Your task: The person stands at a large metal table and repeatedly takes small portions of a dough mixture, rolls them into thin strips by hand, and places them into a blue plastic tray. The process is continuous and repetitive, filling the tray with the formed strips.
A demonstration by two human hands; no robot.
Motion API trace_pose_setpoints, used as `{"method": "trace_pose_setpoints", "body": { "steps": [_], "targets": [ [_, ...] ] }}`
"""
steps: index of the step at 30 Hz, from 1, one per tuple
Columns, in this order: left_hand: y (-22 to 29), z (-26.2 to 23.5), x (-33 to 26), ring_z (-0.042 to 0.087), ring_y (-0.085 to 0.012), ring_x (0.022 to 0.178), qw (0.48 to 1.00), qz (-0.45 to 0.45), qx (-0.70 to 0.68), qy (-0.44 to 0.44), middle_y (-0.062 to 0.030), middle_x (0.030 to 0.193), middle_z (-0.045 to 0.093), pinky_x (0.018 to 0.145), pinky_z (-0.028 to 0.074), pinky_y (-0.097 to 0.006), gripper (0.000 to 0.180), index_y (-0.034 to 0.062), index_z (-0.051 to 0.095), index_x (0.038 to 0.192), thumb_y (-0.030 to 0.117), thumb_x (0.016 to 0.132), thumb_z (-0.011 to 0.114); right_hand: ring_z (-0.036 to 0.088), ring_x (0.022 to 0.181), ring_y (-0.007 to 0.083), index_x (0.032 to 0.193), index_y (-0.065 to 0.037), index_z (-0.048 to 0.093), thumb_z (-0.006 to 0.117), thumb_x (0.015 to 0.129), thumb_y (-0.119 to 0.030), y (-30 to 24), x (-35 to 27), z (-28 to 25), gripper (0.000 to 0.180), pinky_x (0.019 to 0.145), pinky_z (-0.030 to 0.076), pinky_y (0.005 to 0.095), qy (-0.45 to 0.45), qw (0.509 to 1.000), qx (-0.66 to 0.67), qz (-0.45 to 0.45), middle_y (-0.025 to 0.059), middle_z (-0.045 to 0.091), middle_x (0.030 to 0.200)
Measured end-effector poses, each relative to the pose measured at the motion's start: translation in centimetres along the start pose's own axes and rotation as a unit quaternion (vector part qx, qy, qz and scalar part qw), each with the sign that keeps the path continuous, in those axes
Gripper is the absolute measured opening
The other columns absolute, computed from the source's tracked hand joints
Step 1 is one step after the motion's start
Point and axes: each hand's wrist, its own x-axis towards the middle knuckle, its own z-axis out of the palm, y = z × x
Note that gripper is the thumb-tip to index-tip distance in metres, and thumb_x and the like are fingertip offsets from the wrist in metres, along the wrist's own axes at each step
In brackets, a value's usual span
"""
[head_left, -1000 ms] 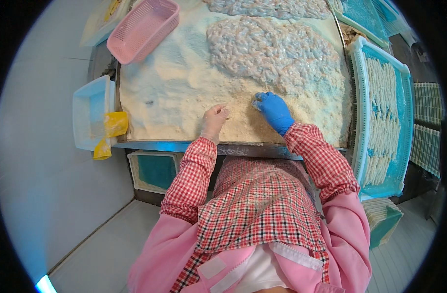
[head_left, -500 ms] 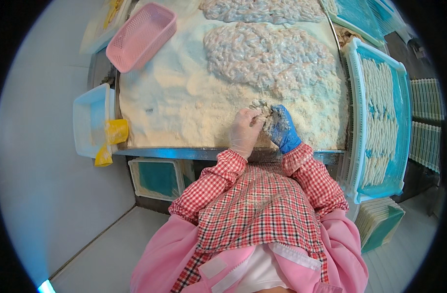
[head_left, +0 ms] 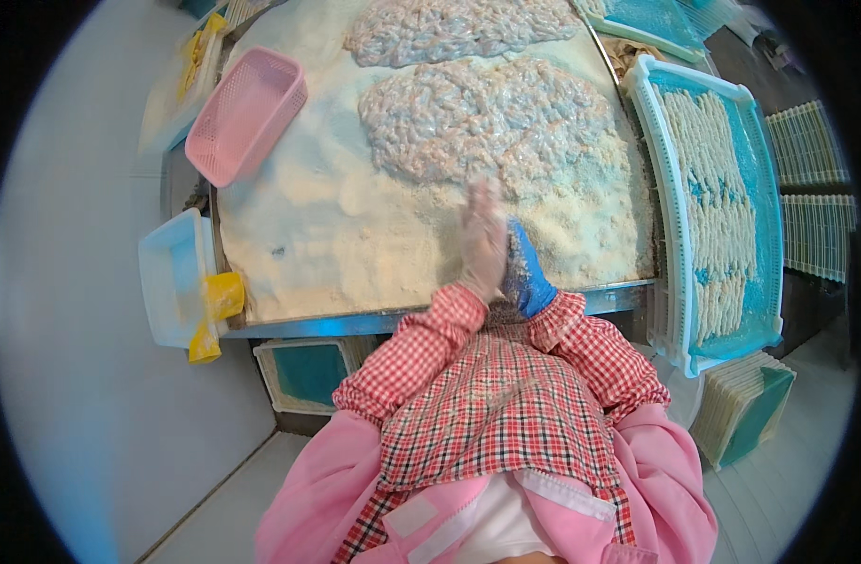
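- A white tub (head_left: 172,277) is sitting off the left edge of the bench (head_left: 355,324), with a yellow bag (head_left: 214,315) hanging against its near corner.
- A pink basket (head_left: 245,115) is lying tilted on the bench's far left part, resting on the crumbs.
- A bed of pale breadcrumbs (head_left: 336,226) is covering nearly the whole bench top.
- Two heaps of pale, glossy raw pieces are lying on the crumbs: the nearer heap (head_left: 477,117) is spreading just beyond the hands, the farther heap (head_left: 458,28) behind it.
- The left hand (head_left: 482,246), in a thin clear glove dusted with crumbs, is standing upright with fingers extended, palm pressing toward the right hand; its grip is flat, not curled.
- The right hand (head_left: 522,273), in a blue glove, is pressing against the left one, crumbs clinging to it; what is lying between the palms I cannot tell.
- Both hands are hovering over the near edge of the bench, just short of the nearer heap.
- A turquoise tray (head_left: 764,235) to the right is carrying rows of coated strips (head_left: 708,179).
- More stacked trays (head_left: 745,409) are standing lower right.
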Motion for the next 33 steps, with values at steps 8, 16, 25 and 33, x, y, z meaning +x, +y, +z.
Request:
{"method": "trace_pose_setpoints", "body": {
  "steps": [8, 16, 25, 33],
  "targets": [
    [0.9, 3.3, 0.1, 0.022, -0.0294, 0.141, 0.996, 0.06, 0.02, -0.067, -0.0102, 0.15, 0.032, 0.115, 0.01, -0.045, 0.048, 0.0062, 0.039, 0.141, 0.026, 0.098, 0.04, 0.014, 0.144, 0.0247, 0.15, -0.013, 0.015, 0.034, 0.1, -0.037, -1.4, 1.6, 4.8, 0.059, 0.115, 0.018, 0.0368, 0.127, 0.934, -0.316, -0.109, 0.0069, 0.013, 0.157],
    [-0.2, 6.5, 5.9, 0.035, -0.0309, 0.133, 0.981, 0.13, 0.134, -0.057, -0.0182, 0.14, 0.043, 0.113, 0.019, -0.044, 0.051, -0.0002, 0.046, 0.132, 0.03, 0.091, 0.051, 0.059, 0.088, 0.0166, 0.136, -0.007, 0.042, 0.046, 0.098, -0.037, -18.6, -1.8, 1.4, 0.049, 0.077, 0.052, 0.0329, 0.079, 0.98, -0.042, 0.175, 0.0049, 0.061, 0.103],
    [-5.1, -1.5, 16.0, 0.054, -0.0329, 0.104, 0.887, 0.056, 0.451, -0.08, -0.0169, 0.11, 0.059, 0.091, 0.042, -0.041, 0.024, 0.005, 0.066, 0.1, 0.018, 0.08, 0.063, 0.054, 0.071, 0.0085, 0.116, -0.009, 0.061, 0.048, 0.097, -0.041, -52.9, -13.1, 11.0, 0.039, 0.061, 0.043, 0.0226, 0.482, 0.502, -0.707, -0.126, 0.0004, 0.063, 0.096],
    [-8.1, -3.7, 16.4, 0.056, -0.0309, 0.094, 0.93, 0.097, 0.348, -0.072, -0.0129, 0.091, 0.061, 0.08, 0.042, -0.041, 0.021, 0.0093, 0.068, 0.093, 0.027, 0.082, 0.063, 0.06, 0.101, 0.0174, 0.126, -0.005, 0.056, 0.043, 0.097, -0.046, -58.9, -16.2, 9.8, 0.052, 0.091, 0.044, 0.0329, 0.405, 0.459, -0.79, -0.023, 0.0095, 0.063, 0.115]
  ]
}}
